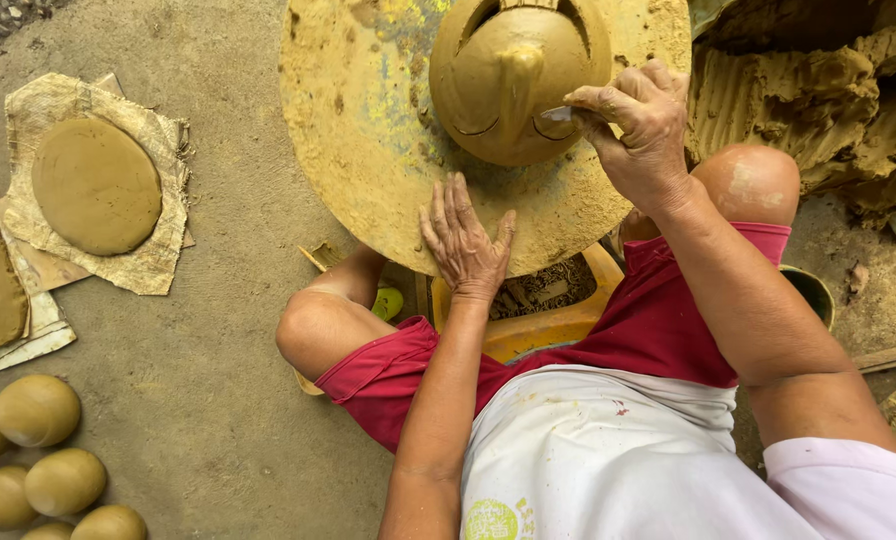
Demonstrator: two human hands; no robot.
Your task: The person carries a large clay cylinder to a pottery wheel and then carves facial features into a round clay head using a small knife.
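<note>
Pinching a small scraper point(558, 114) against the right flank of the clay pot point(516, 75) with right hand point(640, 130), left hand point(465, 240) spread flat on wheel disc point(368, 130) just below.

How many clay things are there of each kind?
Clay balls: 6
Flat clay discs: 2
Clay pot on the round board: 1
Heap of raw clay: 1
Total: 10
</note>
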